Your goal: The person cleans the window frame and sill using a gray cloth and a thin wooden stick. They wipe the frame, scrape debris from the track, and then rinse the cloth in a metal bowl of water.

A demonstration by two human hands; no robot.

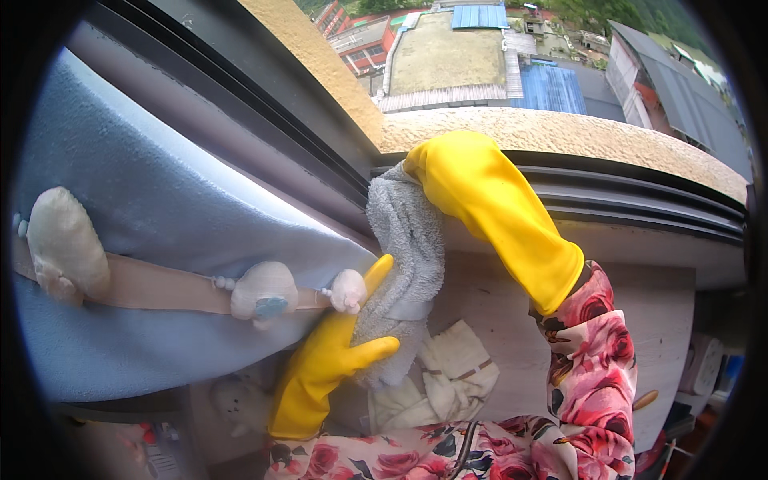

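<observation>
Both of my hands wear yellow rubber gloves. My right hand (459, 171) bends over the upper end of a grey terry towel (408, 228) at the inner corner of the window's dark sliding track (624, 195); its fingertips are hidden. Lower down, my left hand (336, 348) grips the same towel, with the thumb lying over it and a finger pointing up along its side. The towel hangs in folds between the two hands. Beside my left hand is a blue curtain (150, 198), gathered by a beige tie (168, 282) with several pale shell-like ornaments (264, 294).
A cream cloth (459, 366) lies crumpled on a wooden surface (648, 336) below the sill. Beyond the track runs a rough yellowish outer ledge (558, 135), with rooftops (447, 54) far below. A white plush toy (237, 402) sits at lower left. A dark window frame (258, 90) borders the left side.
</observation>
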